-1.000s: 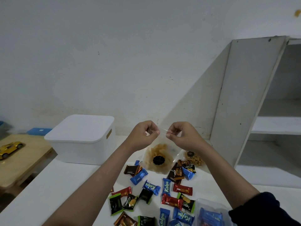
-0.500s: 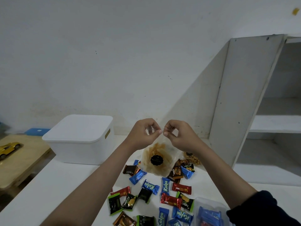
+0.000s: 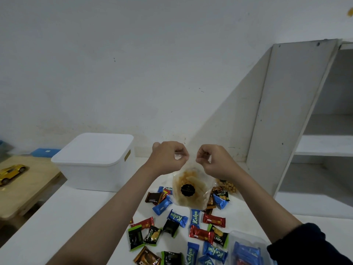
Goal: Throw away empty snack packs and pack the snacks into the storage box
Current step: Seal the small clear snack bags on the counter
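White table (image 3: 76, 217), chips bag (image 3: 188, 190) hanging below both pinching hands' grip

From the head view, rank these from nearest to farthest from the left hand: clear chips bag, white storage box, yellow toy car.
1. clear chips bag: pinched at its top by the left hand.
2. white storage box: to the left on the table, lid on.
3. yellow toy car: far left, on the wooden board.

A plain room in a home: scuffed white wall (image 3: 133, 73), a white table (image 3: 57, 217) strewn with wrapped snacks (image 3: 177, 218), bare white shelves (image 3: 324, 146) at right, and a yellow toy car (image 3: 11, 172) on a low wooden table (image 3: 28, 188).
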{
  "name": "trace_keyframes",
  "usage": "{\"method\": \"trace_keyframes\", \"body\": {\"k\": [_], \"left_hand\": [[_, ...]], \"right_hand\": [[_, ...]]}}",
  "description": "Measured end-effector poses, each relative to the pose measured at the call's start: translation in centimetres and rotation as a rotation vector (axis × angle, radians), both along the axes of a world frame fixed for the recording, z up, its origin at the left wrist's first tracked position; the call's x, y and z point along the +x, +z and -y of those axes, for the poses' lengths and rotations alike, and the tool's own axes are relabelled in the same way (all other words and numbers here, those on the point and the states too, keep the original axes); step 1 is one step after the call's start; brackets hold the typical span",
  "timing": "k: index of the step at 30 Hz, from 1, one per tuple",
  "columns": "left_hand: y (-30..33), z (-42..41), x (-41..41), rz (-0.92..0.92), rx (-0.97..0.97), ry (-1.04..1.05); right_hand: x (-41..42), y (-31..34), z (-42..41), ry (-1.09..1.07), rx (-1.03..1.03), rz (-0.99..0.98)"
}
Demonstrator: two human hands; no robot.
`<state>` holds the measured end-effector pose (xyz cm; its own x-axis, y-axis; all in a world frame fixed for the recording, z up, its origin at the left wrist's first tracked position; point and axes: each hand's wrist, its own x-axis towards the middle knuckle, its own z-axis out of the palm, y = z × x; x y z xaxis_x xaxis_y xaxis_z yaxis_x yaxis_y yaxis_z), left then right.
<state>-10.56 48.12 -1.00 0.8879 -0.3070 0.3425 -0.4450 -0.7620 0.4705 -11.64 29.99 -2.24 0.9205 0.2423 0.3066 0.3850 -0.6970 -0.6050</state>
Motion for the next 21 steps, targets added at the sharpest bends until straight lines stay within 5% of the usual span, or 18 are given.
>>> {"method": "trace_keyframes", "body": {"k": [8, 21], "left_hand": [[0.0, 0.5, 0.0, 0.120, 0.065, -0.020], [0.4, -0.8, 0.5, 0.065, 0.032, 0.021]], "right_hand": [[-0.2, 0.2, -0.4, 0.077, 0.049, 0.056], [0.1, 0.0, 0.5, -0.001, 0.220, -0.035]]}}
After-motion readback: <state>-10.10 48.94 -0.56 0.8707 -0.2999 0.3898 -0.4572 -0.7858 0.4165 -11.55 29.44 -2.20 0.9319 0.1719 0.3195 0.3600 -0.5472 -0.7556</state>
